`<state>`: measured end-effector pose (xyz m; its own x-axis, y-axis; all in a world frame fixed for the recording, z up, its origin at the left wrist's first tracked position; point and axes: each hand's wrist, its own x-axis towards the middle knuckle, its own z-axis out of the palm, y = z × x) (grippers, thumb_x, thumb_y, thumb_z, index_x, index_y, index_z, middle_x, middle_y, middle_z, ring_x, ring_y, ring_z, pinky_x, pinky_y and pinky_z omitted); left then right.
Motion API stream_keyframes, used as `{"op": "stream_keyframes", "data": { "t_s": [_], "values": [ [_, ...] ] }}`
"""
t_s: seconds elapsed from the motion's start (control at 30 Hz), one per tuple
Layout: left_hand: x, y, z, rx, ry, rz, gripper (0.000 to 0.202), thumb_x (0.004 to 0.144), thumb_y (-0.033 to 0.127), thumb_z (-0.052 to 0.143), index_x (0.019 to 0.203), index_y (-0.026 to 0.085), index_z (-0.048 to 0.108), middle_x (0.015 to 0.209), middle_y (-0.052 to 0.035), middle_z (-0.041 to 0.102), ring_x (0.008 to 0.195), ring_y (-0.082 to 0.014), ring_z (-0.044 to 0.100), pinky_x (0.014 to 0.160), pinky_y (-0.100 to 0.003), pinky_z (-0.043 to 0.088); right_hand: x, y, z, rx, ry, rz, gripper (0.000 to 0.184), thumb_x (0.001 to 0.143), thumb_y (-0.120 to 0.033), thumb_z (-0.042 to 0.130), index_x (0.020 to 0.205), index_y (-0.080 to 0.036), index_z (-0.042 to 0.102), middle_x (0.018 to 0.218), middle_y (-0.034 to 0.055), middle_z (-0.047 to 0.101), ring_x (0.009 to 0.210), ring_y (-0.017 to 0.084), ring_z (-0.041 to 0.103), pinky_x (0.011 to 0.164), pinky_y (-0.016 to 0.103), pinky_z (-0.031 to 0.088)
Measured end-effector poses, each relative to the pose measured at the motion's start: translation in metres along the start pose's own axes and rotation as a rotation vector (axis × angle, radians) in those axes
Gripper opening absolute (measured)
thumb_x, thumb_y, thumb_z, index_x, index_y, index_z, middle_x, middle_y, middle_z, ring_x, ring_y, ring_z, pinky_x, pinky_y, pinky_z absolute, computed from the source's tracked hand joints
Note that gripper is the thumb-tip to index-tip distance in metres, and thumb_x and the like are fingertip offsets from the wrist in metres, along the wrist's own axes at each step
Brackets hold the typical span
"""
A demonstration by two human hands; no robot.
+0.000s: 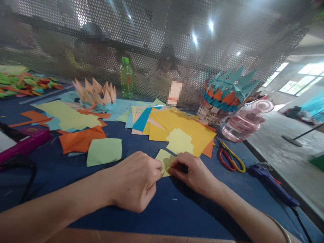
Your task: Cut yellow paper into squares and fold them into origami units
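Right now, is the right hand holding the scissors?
No, the right hand pinches a pale yellow paper, and the scissors lie apart on the blue table.

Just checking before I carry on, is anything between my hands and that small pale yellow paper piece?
Nothing visible stands in the way: the left hand and right hand are both directly on the small pale yellow paper piece, with no other object between them and it.

Paper-craft workshop. Blue counter (162, 216) piled with coloured paper sheets (182, 130), plus scissors (229, 157), hot glue gun (272, 185), folded paper crowns (95, 92). Perforated metal screen (141, 44) behind; concrete floor (291, 158), large windows (301, 79) at right.
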<state>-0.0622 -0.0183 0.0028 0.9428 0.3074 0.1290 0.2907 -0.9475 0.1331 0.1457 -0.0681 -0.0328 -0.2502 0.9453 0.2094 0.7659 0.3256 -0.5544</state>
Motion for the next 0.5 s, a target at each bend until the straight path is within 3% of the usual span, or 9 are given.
{"op": "stream_keyframes", "data": {
  "t_s": [0.1, 0.5],
  "values": [
    [0.0006, 0.0005, -0.0014, -0.005, -0.064, -0.002, 0.013, 0.071, 0.015, 0.050, 0.064, 0.018, 0.060, 0.066, -0.0046, 0.063, 0.057, -0.0186, 0.059, 0.048, -0.030, 0.035, 0.0003, -0.0003, 0.0001, -0.007, 0.004, -0.013, 0.010, 0.080, -0.018, 0.066, 0.073, -0.020, 0.059, 0.069, -0.0021, 0.061, 0.068, 0.013, 0.054, 0.064, 0.025, 0.040],
    [-0.0002, 0.0001, -0.0005, 0.007, -0.027, -0.003, 0.011, 0.072, 0.016, 0.050, 0.069, 0.019, 0.059, 0.066, -0.0028, 0.062, 0.058, -0.0183, 0.059, 0.050, -0.029, 0.036, 0.0006, -0.0021, 0.0055, -0.076, 0.060, -0.055, 0.013, 0.078, -0.011, 0.062, 0.070, -0.019, 0.055, 0.065, -0.0026, 0.058, 0.062, 0.012, 0.050, 0.060, 0.024, 0.038]
  ]
}}
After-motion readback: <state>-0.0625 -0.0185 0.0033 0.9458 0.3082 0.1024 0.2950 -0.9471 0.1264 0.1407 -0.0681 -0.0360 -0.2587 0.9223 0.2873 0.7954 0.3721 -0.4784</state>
